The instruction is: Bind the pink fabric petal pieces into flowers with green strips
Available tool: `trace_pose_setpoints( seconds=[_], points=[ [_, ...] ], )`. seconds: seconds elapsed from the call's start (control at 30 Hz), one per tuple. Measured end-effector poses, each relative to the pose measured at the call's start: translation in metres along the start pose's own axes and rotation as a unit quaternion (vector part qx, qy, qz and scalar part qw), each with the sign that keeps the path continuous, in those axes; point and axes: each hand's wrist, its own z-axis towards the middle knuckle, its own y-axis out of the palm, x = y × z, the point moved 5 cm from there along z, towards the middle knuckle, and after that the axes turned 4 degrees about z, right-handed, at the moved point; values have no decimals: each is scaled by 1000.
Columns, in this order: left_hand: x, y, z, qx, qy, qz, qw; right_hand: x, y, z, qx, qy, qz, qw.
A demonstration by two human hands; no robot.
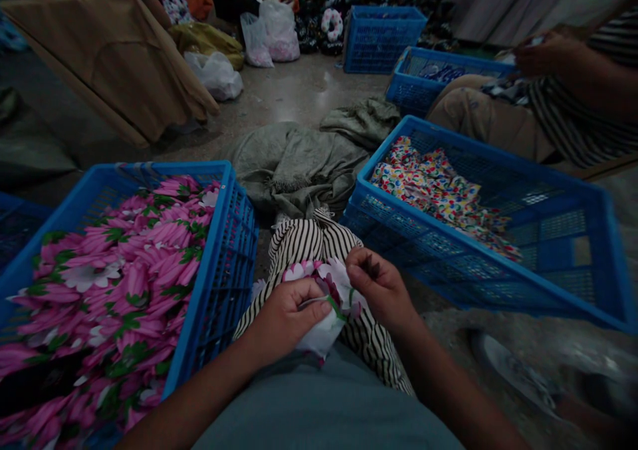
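Note:
My left hand (294, 307) pinches a white fabric flower piece (321, 334) with a green strip at its edge, between thumb and forefinger, above my lap. To its right, my right hand (379, 287) is closed, thumb against curled fingers; what it holds, if anything, is too small and dark to name. Between the hands, more white and pink petal pieces (339, 274) lie on my striped trousers (299, 244). On the left, a blue crate (226, 237) holds a heap of pink fabric flowers (134, 264) with green parts.
A blue crate (478, 270) at right holds colourful printed fabric pieces (433, 191). Grey-green sacks (299, 157) lie ahead. A person in stripes (568, 104) sits at right, near a shoe (513, 363). Brown cloth (119, 58), plastic bags (279, 31) and another crate (383, 38) stand farther back.

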Motion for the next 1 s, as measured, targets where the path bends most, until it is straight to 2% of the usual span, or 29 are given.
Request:
trace_pose_setpoints(
  seconds=[0.07, 0.13, 0.3, 0.4, 0.6, 0.8, 1.0],
  points=[
    [-5, 1, 0, -4, -30, -72, 997, 2, -12, -2, 40, 4, -1, 999],
    [-9, 3, 0, 0, -53, -153, 987, 4, -17, -8, 33, 16, -12, 999],
    [-15, 11, 0, 0, -78, -282, 956, 9, -2, -28, -120, 51, -56, 990],
    [-13, 16, -1, -18, -75, -305, 949, 5, 7, -29, -158, 31, -96, 982],
    [-9, 18, -3, -26, -58, -234, 970, -1, 15, -24, -184, 3, -111, 977],
    [-5, 16, -1, -31, -8, -145, 989, -3, 15, -27, -172, -21, -142, 975],
    [2, 15, -1, -38, 31, -101, 994, -3, 14, -28, -165, -18, -128, 978]
  ],
)
